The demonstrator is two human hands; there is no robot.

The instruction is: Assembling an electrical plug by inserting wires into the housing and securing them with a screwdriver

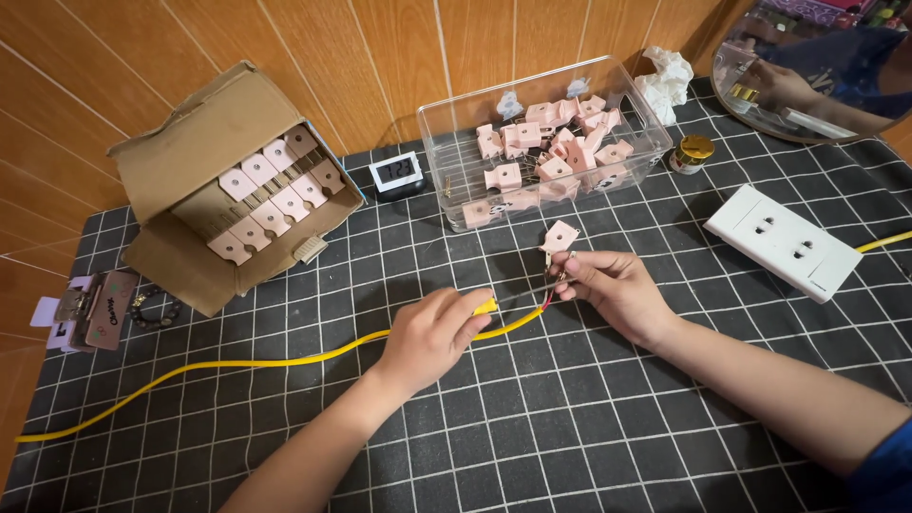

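— What are the hands doing?
— The left hand (432,334), mid-frame, is closed around a yellow cable (237,364) that trails to the lower left of the desk (570,427). The right hand (616,290) pinches a pink clip (559,237) by its metal legs, at the cable's red wire end.
— And behind them?
— A clear bin (632,114) of pink clips, top centre.

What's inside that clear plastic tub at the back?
The clear plastic tub holds a loose heap of small pink plastic clips with metal prongs. Pieces buried underneath the heap are hidden.
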